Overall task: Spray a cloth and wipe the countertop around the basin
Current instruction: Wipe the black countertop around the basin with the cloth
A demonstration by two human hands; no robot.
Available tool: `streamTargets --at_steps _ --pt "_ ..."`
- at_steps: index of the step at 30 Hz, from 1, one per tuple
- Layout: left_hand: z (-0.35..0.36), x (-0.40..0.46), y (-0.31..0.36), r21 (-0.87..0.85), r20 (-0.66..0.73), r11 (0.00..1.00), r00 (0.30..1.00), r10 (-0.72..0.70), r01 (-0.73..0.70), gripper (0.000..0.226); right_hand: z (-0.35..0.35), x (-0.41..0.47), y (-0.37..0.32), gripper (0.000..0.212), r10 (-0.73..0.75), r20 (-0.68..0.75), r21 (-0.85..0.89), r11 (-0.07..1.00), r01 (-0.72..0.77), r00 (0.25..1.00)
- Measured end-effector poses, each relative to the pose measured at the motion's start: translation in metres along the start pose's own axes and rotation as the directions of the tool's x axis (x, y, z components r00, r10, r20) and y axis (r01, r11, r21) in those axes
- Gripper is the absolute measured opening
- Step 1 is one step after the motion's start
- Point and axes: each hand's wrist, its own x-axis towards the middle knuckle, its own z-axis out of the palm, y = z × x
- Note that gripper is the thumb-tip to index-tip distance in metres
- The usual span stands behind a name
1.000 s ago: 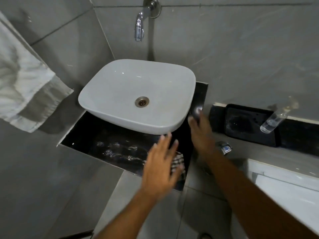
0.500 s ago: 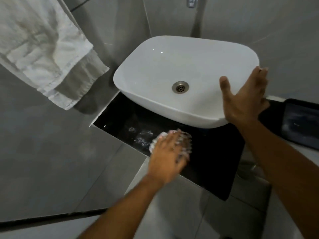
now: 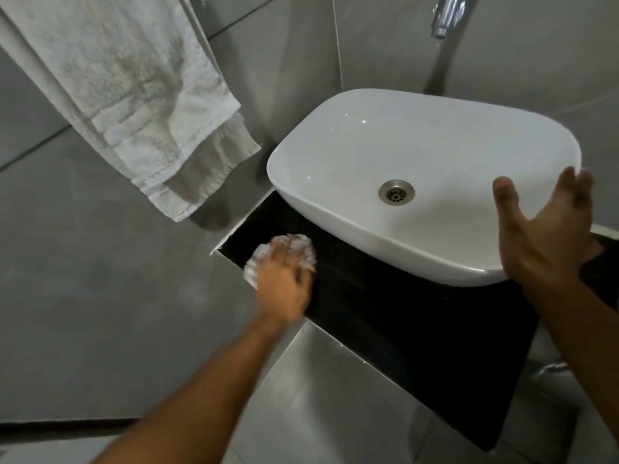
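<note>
A white basin (image 3: 418,162) stands on a black countertop (image 3: 418,323). My left hand (image 3: 284,283) presses a bunched white cloth (image 3: 294,246) flat onto the countertop's near left corner, in front of the basin. The cloth shows only around my fingers. My right hand (image 3: 546,236) rests with spread fingers against the basin's right front rim and holds nothing. No spray bottle is in view.
A white towel (image 3: 134,95) hangs on the grey tiled wall at the left, above the countertop's left edge. A chrome tap (image 3: 445,18) sticks out of the wall above the basin. The drain (image 3: 396,192) sits in the basin's middle.
My left hand slid the cloth leftward along the countertop to its left corner. My right hand moved from beside the basin onto its right rim. The view swung left; the bottle dropped out of view.
</note>
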Motion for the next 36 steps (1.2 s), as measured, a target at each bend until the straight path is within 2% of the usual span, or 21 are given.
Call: streamTargets --at_steps 2,4,5,7,9,10,12,14,15,16,18,19,21,22,25,31,34,36 --pt "0.005 -0.046 0.054 -0.088 -0.006 0.982 0.986 0.168 -0.168 0.046 0.000 -0.003 -0.002 0.094 -0.002 -0.002 -0.018 1.000 0.002 1.000" --pt "0.021 -0.088 0.114 -0.231 -0.044 0.903 0.931 0.362 -0.362 0.032 -0.001 -0.004 -0.002 0.091 0.002 -0.019 -0.031 1.000 -0.002 1.000" --pt "0.031 -0.106 0.141 -0.264 -0.053 0.869 0.906 0.420 -0.418 0.028 -0.002 -0.004 -0.002 0.089 0.004 -0.028 -0.030 1.000 -0.005 1.000" --pt "0.048 -0.131 0.176 -0.236 -0.026 0.863 0.891 0.453 -0.446 0.040 -0.003 -0.005 0.000 0.087 0.002 -0.042 -0.025 1.000 -0.003 0.999" --pt "0.062 -0.140 0.181 -0.192 -0.029 0.871 0.889 0.456 -0.453 0.050 -0.003 -0.005 0.002 0.086 -0.028 -0.025 -0.042 0.999 0.027 0.999" --pt "0.065 -0.137 0.175 -0.195 -0.030 0.844 0.863 0.504 -0.500 0.051 -0.004 -0.005 0.003 0.086 -0.038 -0.016 -0.044 0.998 0.038 0.999" --pt "0.059 -0.119 0.151 -0.259 -0.040 0.770 0.803 0.595 -0.584 0.046 -0.003 -0.003 0.004 0.088 -0.041 0.001 -0.039 0.998 0.041 0.999" --pt "0.047 -0.089 0.112 -0.355 -0.078 0.723 0.790 0.608 -0.592 0.034 -0.002 -0.002 0.005 0.091 -0.030 0.010 -0.039 0.999 0.030 1.000" --pt "0.038 -0.069 0.084 -0.345 -0.089 0.753 0.818 0.568 -0.560 0.031 -0.002 -0.002 0.006 0.091 -0.024 0.010 -0.036 0.999 0.024 1.000" --pt "0.027 -0.047 0.052 -0.277 -0.074 0.830 0.872 0.484 -0.485 0.032 -0.001 -0.001 0.007 0.092 -0.025 0.013 -0.035 0.999 0.025 1.000" --pt "0.004 0.000 -0.022 -0.122 -0.032 0.962 0.970 0.242 -0.244 0.042 0.000 0.000 0.008 0.092 -0.029 0.024 -0.046 0.998 0.030 0.999" --pt "-0.008 0.019 -0.056 -0.066 -0.029 0.992 0.994 0.103 -0.105 0.047 0.000 0.000 0.007 0.092 -0.025 0.027 -0.053 0.998 0.027 0.999" --pt "-0.020 0.038 -0.101 0.001 -0.028 0.995 0.995 -0.101 0.101 0.047 0.001 0.001 0.006 0.093 -0.018 0.026 -0.069 0.997 0.020 0.999" --pt "-0.017 0.040 -0.104 0.006 -0.034 0.987 0.987 -0.159 0.159 0.045 0.001 0.001 0.005 0.093 -0.019 0.026 -0.074 0.997 0.020 0.999" --pt "-0.005 0.021 -0.068 -0.044 -0.082 0.972 0.968 -0.236 0.233 0.043 -0.001 -0.001 0.001 0.093 -0.004 0.027 -0.079 0.997 0.006 1.000" --pt "0.022 -0.087 0.062 -0.173 -0.008 0.985 1.000 0.021 -0.022 0.049 -0.002 -0.003 0.001 0.095 0.011 0.015 -0.095 0.995 -0.009 1.000" --pt "0.043 -0.145 0.146 -0.305 0.016 0.902 0.945 0.326 -0.306 0.042 -0.008 -0.002 0.003 0.093 0.021 0.018 -0.115 0.993 -0.019 1.000" --pt "0.053 -0.164 0.185 -0.334 0.019 0.854 0.903 0.430 -0.399 0.042 -0.012 -0.002 0.003 0.090 0.024 0.029 -0.119 0.993 -0.020 0.999"
